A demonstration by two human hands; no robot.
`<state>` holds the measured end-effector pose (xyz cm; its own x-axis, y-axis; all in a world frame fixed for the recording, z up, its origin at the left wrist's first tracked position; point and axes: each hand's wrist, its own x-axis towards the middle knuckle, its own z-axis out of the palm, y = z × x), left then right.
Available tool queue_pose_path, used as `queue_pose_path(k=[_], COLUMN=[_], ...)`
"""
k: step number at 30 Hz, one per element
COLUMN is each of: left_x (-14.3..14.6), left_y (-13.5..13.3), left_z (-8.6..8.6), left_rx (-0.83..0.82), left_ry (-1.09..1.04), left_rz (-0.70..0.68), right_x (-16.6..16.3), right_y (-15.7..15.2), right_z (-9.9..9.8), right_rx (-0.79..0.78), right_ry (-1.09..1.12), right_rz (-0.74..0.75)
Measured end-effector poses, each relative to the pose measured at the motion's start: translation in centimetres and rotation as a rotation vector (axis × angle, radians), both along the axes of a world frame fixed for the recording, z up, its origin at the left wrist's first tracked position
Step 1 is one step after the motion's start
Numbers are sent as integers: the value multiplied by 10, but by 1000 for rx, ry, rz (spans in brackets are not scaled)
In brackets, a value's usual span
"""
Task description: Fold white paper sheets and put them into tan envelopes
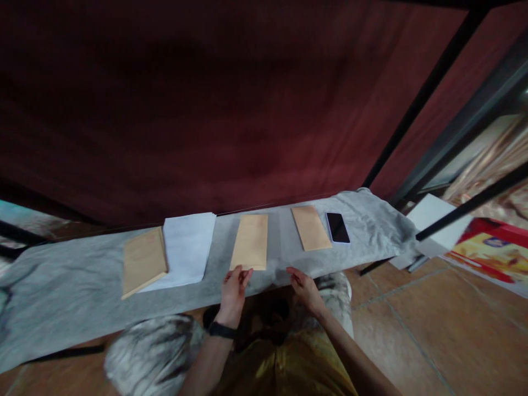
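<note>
A tan paper envelope (pixel 251 237) lies flat on the grey cloth-covered bench (pixel 74 275), straight in front of me. My left hand (pixel 234 289), with a dark band on its wrist, touches the envelope's near edge, thumb and fingers apart. To the right of that edge, my right hand (pixel 305 289) hovers over the front of the bench with fingers loosely stretched and nothing visible in them. Another tan envelope (pixel 311 228) rests farther right, beside a dark-screened phone (pixel 338 227). On the left, white paper sheets (pixel 187 247) lie partly beneath more tan envelopes (pixel 144 256).
A dark red panel (pixel 247 110) rises behind the bench, with a black metal bar (pixel 424 99) slanting at right. Beyond the bench's right end are a white box (pixel 437 220) and a red and yellow package (pixel 495 253). Brown tiles (pixel 412 330) cover the floor. My knees are close to the bench's front edge.
</note>
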<state>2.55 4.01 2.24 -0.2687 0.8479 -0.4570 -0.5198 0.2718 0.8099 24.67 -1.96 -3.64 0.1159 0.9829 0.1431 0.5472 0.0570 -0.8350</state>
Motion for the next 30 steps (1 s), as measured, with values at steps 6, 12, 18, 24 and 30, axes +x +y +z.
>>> queue_pose_path(k=[6,12,18,24,30], left_x=[9,-3,1,6,6], left_y=[-15,-27,-29,-27,-18], left_z=[-26,-27,-30,-46,-51], left_rx=[-90,-162,307,734,736], left_ry=[-47,81,848,1709,1848], left_rz=[-117,-471,-554,-822,-827], right_x=[-23,-37,-44,-35,-37], right_y=[10,23,18,36,89], right_z=[5,9,-4,-6,-4], right_rx=[91,183,196,165,135], right_ry=[-164,-366,-531,-528,-626], right_rz=[122,228,324,338,304])
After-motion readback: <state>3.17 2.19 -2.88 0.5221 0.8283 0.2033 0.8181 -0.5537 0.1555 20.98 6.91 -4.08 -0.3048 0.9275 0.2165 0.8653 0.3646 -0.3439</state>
